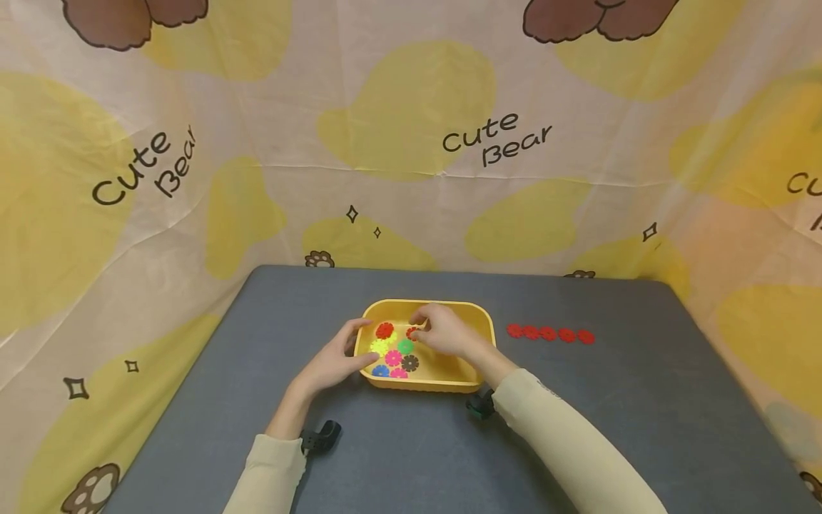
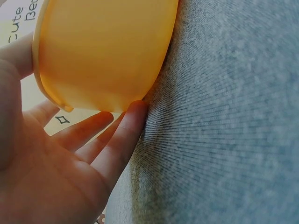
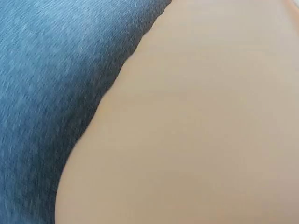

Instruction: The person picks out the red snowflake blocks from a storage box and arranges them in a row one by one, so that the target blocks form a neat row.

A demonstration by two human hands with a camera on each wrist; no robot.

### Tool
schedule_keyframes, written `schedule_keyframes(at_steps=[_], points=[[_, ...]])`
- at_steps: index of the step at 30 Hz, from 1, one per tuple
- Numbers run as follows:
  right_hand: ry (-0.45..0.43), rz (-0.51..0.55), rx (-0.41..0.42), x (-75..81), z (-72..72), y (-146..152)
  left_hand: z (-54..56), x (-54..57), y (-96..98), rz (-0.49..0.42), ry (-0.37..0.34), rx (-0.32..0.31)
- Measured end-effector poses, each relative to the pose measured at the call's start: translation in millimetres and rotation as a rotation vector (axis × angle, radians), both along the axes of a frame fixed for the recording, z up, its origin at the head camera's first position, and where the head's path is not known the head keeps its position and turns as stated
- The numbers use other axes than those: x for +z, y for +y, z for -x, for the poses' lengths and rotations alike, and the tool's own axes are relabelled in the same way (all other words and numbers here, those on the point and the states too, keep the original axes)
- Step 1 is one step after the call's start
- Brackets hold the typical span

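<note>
A yellow plastic basket (image 1: 449,368) sits on the table with several snowflake discs inside: red (image 1: 384,330), yellow (image 1: 379,348), green (image 1: 405,346), pink, blue and dark grey ones. My left hand (image 1: 337,359) holds the basket's left end, thumb over the front rim and fingers along the outer wall, as the left wrist view also shows (image 2: 60,168). Inside the basket my right hand (image 1: 446,332) reaches down, its thumb and fingertips pinching another red snowflake disc (image 1: 412,333) that they partly cover. A pale surface fills most of the right wrist view, hiding the right fingers.
Right of the basket, several red snowflake discs (image 1: 548,333) lie in a row on the grey table (image 1: 411,457). A printed cloth (image 1: 411,143) hangs behind the table's far edge. Dark bands with small devices (image 1: 321,437) are on both wrists.
</note>
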State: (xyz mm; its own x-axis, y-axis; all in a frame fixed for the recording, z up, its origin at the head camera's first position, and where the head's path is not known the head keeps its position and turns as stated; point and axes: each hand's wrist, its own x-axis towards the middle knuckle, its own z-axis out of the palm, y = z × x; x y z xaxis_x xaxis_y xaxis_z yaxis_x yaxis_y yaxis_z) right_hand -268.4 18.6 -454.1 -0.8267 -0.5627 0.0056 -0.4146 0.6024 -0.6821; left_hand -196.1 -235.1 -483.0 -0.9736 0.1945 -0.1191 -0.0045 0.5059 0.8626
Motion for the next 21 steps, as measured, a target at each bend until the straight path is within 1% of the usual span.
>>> schedule_keyframes(at_steps=[6,11,15,21], points=[[0.001,-0.036,0.012,-5.6,2.0,-5,-0.3,0.2,0.8,-0.008,0.004,0.001],[0.013,-0.079,0.015,-15.3,4.5,-7,-1.0,0.4,1.1,-0.015,-0.003,-0.004],[0.038,-0.083,0.009,-22.2,6.7,-8,-1.5,0.6,1.1,-0.010,-0.006,-0.005],[0.087,-0.099,0.017,-22.8,5.1,-9,-1.0,2.4,0.5,-0.005,0.004,-0.001]])
